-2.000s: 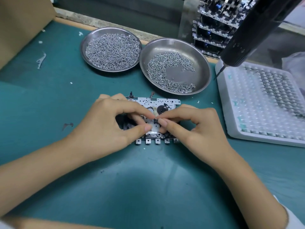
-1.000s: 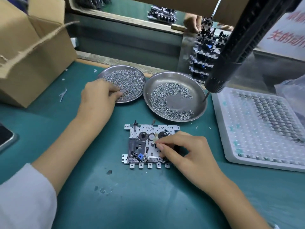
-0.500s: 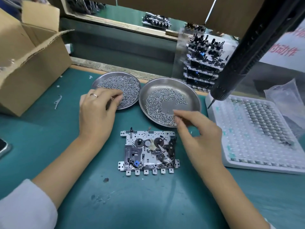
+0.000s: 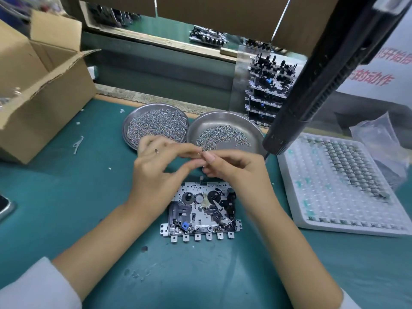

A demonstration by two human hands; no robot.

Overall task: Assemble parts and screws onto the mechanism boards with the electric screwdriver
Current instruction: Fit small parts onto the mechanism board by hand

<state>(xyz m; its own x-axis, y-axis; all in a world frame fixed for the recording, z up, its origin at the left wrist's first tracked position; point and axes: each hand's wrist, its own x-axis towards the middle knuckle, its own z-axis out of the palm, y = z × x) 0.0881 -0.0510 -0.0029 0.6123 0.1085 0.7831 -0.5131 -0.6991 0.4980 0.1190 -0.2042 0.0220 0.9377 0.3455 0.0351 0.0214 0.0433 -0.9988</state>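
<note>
Mechanism board (image 4: 200,210) lies flat, tabs toward the person; left hand (image 4: 156,172) and right hand (image 4: 236,168) pinch unseen bits above.

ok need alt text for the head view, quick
Two hands, left hand and right hand, meet fingertip to fingertip above a mechanism board on a green mat; what they pinch is too small to tell. Behind sit two screw dishes; a hanging screwdriver and white tray are at right.
</note>
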